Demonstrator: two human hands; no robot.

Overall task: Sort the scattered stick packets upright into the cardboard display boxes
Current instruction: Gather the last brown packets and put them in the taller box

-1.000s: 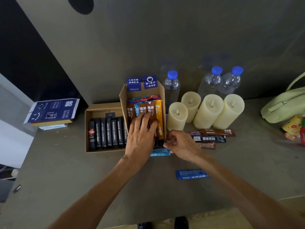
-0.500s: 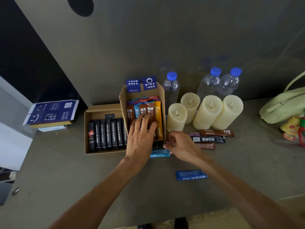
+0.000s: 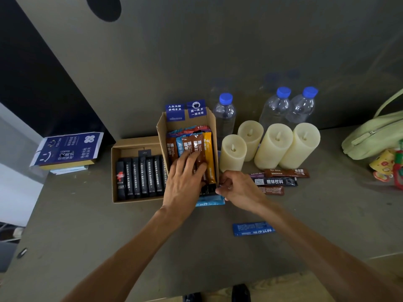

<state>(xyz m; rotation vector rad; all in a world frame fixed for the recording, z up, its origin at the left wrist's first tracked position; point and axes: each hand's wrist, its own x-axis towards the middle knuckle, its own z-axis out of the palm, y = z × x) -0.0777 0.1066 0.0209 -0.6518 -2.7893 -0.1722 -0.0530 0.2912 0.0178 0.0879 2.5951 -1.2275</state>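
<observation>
Both hands have barely moved since a second ago. The left hand [image 3: 185, 177] lies flat with straight fingers, pressing the upright stick packets [image 3: 197, 146] inside the tall cardboard box [image 3: 161, 129]. The right hand [image 3: 239, 190] curls at the box's front right corner; whether it pinches anything, I cannot tell.

We find bare desk [image 3: 98, 236] near us, crossed only by one blue packet [image 3: 253, 229]; candles [image 3: 233, 152] and bottles [image 3: 224, 114] crowd the right side of the tall box [image 3: 162, 131].
</observation>
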